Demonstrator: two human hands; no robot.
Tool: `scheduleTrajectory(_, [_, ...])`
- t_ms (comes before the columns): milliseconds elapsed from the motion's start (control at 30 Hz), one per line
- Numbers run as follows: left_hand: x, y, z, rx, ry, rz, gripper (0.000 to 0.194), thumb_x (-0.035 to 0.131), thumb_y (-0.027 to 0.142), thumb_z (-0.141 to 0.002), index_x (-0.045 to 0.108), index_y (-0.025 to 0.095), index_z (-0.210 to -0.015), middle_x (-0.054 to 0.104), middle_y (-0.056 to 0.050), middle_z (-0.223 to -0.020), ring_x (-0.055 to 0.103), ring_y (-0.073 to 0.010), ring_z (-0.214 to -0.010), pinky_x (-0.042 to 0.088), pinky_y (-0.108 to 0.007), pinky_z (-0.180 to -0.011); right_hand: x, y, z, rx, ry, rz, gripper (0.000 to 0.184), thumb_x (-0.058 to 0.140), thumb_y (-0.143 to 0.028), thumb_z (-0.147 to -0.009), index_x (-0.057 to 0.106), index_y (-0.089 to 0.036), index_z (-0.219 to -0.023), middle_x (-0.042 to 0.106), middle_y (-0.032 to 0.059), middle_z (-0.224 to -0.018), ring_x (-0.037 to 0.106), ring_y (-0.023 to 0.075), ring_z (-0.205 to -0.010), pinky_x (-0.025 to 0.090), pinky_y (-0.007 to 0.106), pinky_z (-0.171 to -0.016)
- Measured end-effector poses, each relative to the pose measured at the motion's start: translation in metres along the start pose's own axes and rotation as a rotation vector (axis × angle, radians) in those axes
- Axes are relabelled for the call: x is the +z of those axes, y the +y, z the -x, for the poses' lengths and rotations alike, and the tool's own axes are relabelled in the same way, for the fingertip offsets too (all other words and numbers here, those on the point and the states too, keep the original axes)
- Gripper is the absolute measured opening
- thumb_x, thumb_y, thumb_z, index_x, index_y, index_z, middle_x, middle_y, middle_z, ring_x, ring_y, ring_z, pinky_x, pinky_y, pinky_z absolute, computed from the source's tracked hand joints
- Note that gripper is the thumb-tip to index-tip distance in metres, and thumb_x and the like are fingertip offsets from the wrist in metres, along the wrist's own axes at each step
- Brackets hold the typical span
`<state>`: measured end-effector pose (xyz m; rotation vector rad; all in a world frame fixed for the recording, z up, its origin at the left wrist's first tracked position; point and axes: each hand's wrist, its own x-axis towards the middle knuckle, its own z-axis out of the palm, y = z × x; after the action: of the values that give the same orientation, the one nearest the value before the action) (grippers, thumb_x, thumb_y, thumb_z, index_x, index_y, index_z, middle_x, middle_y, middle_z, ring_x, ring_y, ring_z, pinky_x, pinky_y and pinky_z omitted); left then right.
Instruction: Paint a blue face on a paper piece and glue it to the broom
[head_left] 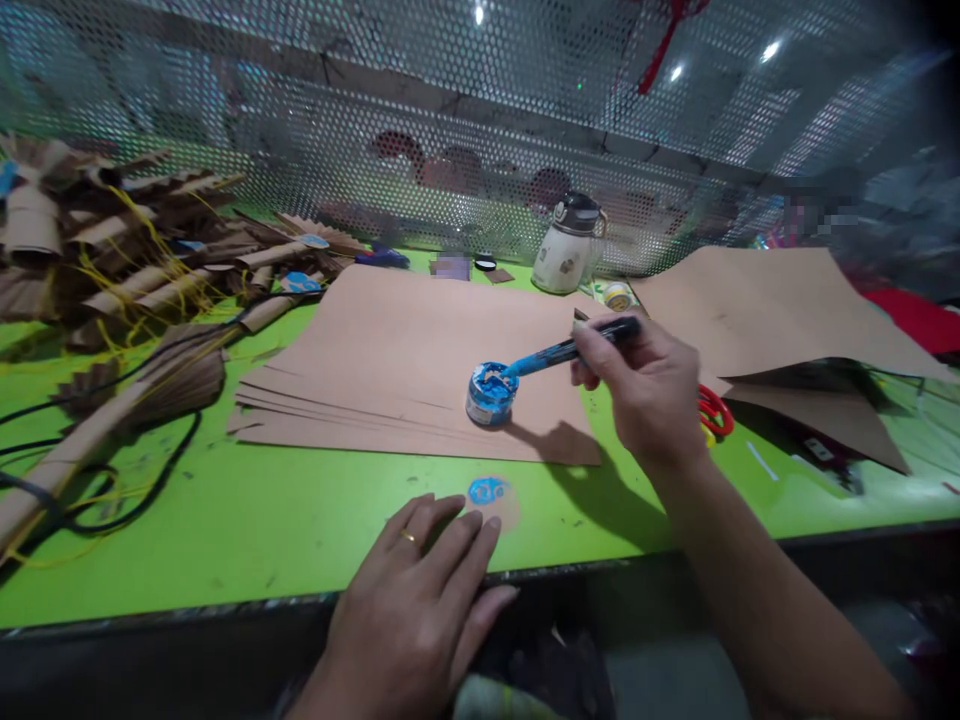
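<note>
My right hand (645, 385) is closed round a dark-handled brush (574, 350) whose blue-smeared tip dips into a small open pot of blue paint (490, 392). The pot stands on a stack of brown paper sheets (405, 370). My left hand (427, 600) lies flat with fingers spread on the green table (225, 530) near the front edge. Its fingertips rest on a small round brown paper piece painted blue (493, 494).
A heap of folded brown paper fans with yellow cord (127, 260) fills the left. Black cables (97, 500) loop at the left front. A cream bottle (568, 245) stands at the back by the perforated metal screen. More brown sheets (772, 300) and red scissors (714, 412) lie at right.
</note>
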<state>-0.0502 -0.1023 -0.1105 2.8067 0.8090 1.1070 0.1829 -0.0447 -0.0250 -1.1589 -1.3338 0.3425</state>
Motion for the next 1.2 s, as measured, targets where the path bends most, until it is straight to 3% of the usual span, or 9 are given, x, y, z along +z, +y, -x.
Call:
scheduleTrajectory(133, [0.000, -0.001, 0.000, 0.002, 0.002, 0.001, 0.030, 0.060, 0.026, -0.094, 0.067, 0.009, -0.118, 0.072, -0.009, -0.110, 0.057, -0.0294, -0.109, 0.050, -0.048, -0.092, -0.017, -0.006, 0.023, 0.013, 0.152, -0.138, 0.014, 0.070, -0.033, -0.087, 0.066, -0.020, -0.085, 0.055, -0.0045, -0.058, 0.051, 0.0111, -0.050, 0.050, 0.027, -0.053])
scheduleTrajectory(300, [0.000, -0.002, -0.002, 0.022, -0.013, -0.011, 0.032, 0.061, 0.026, -0.094, 0.067, 0.009, -0.120, 0.072, -0.010, -0.110, 0.056, -0.0295, -0.108, 0.051, -0.048, -0.091, -0.024, 0.006, 0.078, 0.214, 0.076, -0.121, 0.008, 0.069, -0.027, -0.090, 0.067, -0.020, -0.087, 0.060, -0.0033, -0.062, 0.057, 0.0098, -0.051, 0.049, 0.021, -0.047])
scheduleTrajectory(433, [-0.001, -0.002, -0.002, 0.024, -0.019, -0.020, 0.033, 0.061, 0.026, -0.093, 0.066, 0.009, -0.120, 0.072, -0.009, -0.110, 0.057, -0.0290, -0.107, 0.052, -0.047, -0.090, -0.022, 0.013, 0.103, 0.230, 0.035, -0.038, 0.003, 0.067, -0.023, -0.090, 0.068, -0.021, -0.089, 0.063, -0.0031, -0.067, 0.059, 0.0083, -0.053, 0.050, 0.018, -0.049])
scheduleTrajectory(867, [0.000, -0.001, 0.000, 0.001, -0.019, 0.005, 0.031, 0.061, 0.025, -0.093, 0.066, 0.011, -0.121, 0.071, -0.009, -0.111, 0.056, -0.0292, -0.110, 0.050, -0.048, -0.093, -0.018, 0.012, 0.102, 0.200, -0.107, 0.005, 0.005, 0.067, -0.024, -0.090, 0.067, -0.023, -0.095, 0.063, -0.0041, -0.067, 0.061, 0.0090, -0.055, 0.052, 0.019, -0.052])
scheduleTrajectory(1200, [-0.001, -0.001, 0.000, 0.005, -0.026, -0.004, 0.032, 0.060, 0.024, -0.094, 0.065, 0.011, -0.122, 0.071, -0.009, -0.111, 0.056, -0.0286, -0.110, 0.050, -0.047, -0.093, -0.022, 0.013, 0.102, 0.247, -0.029, 0.062, 0.008, 0.066, -0.027, -0.090, 0.065, -0.020, -0.087, 0.061, -0.0036, -0.062, 0.058, 0.0102, -0.052, 0.051, 0.021, -0.049])
